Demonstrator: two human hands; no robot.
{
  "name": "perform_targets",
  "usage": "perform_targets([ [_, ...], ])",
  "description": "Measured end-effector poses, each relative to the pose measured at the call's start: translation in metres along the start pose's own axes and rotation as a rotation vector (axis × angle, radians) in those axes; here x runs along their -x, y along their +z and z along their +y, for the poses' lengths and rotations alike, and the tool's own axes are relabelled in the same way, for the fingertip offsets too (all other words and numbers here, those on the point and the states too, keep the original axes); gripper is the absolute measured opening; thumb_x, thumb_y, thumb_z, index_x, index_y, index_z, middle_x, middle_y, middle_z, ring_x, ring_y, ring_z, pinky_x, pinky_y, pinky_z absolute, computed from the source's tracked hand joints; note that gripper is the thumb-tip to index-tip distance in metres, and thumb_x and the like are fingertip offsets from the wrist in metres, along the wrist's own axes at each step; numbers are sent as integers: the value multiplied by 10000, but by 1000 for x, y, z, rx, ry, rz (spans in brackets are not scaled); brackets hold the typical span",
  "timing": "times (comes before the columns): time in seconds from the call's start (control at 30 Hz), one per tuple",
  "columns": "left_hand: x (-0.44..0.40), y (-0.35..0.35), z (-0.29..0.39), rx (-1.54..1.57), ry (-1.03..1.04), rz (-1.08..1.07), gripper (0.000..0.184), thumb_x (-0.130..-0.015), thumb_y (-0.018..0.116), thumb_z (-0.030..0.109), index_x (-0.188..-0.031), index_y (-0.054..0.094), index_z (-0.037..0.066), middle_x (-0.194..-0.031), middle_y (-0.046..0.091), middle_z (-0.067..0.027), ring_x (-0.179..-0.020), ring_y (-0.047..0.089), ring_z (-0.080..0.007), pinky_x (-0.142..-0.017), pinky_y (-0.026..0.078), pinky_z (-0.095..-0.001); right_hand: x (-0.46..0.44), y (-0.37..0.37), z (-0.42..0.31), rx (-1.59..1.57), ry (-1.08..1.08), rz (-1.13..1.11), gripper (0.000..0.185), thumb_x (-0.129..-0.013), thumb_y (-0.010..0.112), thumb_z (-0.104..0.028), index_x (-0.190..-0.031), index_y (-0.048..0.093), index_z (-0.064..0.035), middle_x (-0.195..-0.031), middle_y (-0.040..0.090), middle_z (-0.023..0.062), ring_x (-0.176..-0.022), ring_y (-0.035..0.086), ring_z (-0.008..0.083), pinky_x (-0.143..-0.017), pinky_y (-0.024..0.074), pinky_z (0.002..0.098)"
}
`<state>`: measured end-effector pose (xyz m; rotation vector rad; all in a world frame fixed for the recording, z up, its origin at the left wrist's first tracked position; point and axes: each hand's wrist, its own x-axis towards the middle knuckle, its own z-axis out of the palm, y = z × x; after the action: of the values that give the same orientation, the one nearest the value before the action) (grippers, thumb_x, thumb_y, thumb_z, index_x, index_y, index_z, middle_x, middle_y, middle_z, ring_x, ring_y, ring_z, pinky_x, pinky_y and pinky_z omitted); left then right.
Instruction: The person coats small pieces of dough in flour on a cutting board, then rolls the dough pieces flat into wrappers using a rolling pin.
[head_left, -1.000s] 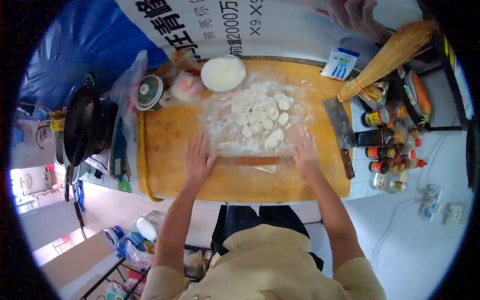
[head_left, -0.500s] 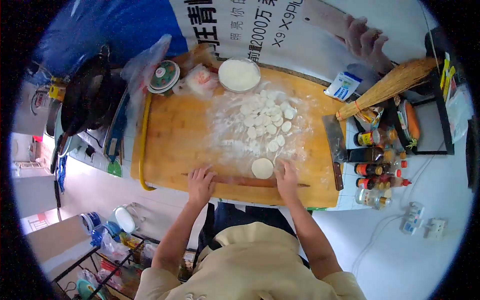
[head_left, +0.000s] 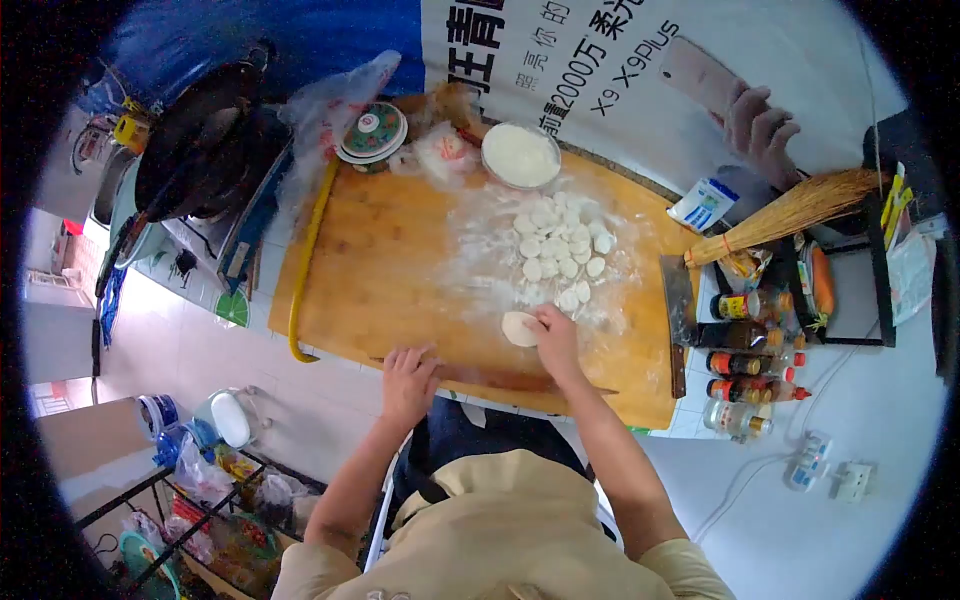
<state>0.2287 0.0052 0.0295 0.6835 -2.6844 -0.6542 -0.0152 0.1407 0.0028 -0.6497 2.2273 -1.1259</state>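
Note:
My right hand (head_left: 556, 338) pinches the right edge of a round, flat dough wrapper (head_left: 519, 329) near the front of the floured wooden board (head_left: 370, 270). A wooden rolling pin (head_left: 500, 379) lies along the board's front edge, below that wrapper. At the pin's left end, my left hand (head_left: 409, 384) rests with its fingers curled over the wood. Farther back, several small, pale dough discs (head_left: 555, 240) lie in a floury heap. A bowl of white flour (head_left: 521, 156) stands behind them.
At the board's right edge lies a cleaver (head_left: 678, 310), beside several sauce bottles (head_left: 740, 363). A straw broom (head_left: 790, 215) leans there too. On the left are a yellow hose-like tube (head_left: 312, 270), a lidded tin (head_left: 371, 134) and a dark wok (head_left: 200, 140).
My right hand has left the rolling pin's right end and taken hold of the dough wrapper. My left hand stays at the pin. The whole view has shifted and turned slightly.

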Motion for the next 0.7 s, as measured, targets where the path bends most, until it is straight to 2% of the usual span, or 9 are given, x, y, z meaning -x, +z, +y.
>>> perform_targets([
  [0.07,-1,-1,2,-16,11,-24,212,-708,659,106,-919,654,122,-1137,584,-61,-1024,537,-271,-907,380,-429,-15,17,-21,-146,6,-45,194,-817,651,-55,-1004,606,-23,-970,666,140,-863,641,216,-753,489,346],
  [0.17,-3,-3,6,8,45,2,204,-709,661,104,-912,657,121,-1136,583,-61,-1022,541,-269,-908,377,-426,-30,20,-60,-376,-47,86,197,-842,634,-55,-1037,619,-30,-1046,653,157,-929,633,187,-783,486,327],
  [0.27,-2,0,4,33,51,12,205,-704,663,93,-907,659,117,-1134,586,-60,-1041,539,-270,-922,373,-428,-40,4,-55,-377,-70,127,211,-835,615,-70,-1034,636,-5,-987,666,85,-920,616,179,-785,481,319],
  [0.33,1,2,1,62,49,32,204,-702,664,79,-903,660,111,-1137,587,-59,-1054,538,-270,-931,370,-427,-43,-22,-30,165,-82,206,204,-817,618,-66,-1013,658,-25,-1018,627,106,-911,609,241,-819,471,343],
  [0.37,2,2,-1,63,47,31,204,-702,664,79,-903,660,111,-1137,587,-59,-1054,538,-270,-931,370,-427,-40,-32,-21,165,-81,204,204,-817,618,-66,-1013,658,-25,-1018,627,106,-911,609,241,-819,471,343],
  [0.43,4,3,-1,66,37,16,214,-693,663,71,-904,660,108,-1141,586,-57,-1060,535,-271,-936,367,-425,-27,-50,-9,513,-213,278,218,-776,626,-53,-986,684,-58,-997,593,112,-890,585,298,-821,466,376],
  [0.53,1,3,4,51,45,6,236,-677,667,70,-910,654,105,-1142,584,-63,-1052,534,-275,-930,367,-424,-22,-57,11,597,-410,282,190,-754,620,-32,-935,665,-68,-983,569,105,-914,565,301,-822,459,403],
  [0.63,-9,-2,14,25,51,-30,259,-665,671,73,-920,651,110,-1136,584,-71,-1043,534,-280,-924,368,-423,-4,-50,24,518,-191,106,166,-745,600,-2,-906,601,-47,-988,578,108,-932,556,307,-821,458,413],
  [0.7,-14,0,15,31,78,-37,262,-664,671,75,-923,649,112,-1135,584,-74,-1040,533,-281,-923,369,-422,14,-53,25,502,-281,62,173,-737,617,-4,-902,586,-48,-982,585,116,-937,557,331,-825,460,425],
])
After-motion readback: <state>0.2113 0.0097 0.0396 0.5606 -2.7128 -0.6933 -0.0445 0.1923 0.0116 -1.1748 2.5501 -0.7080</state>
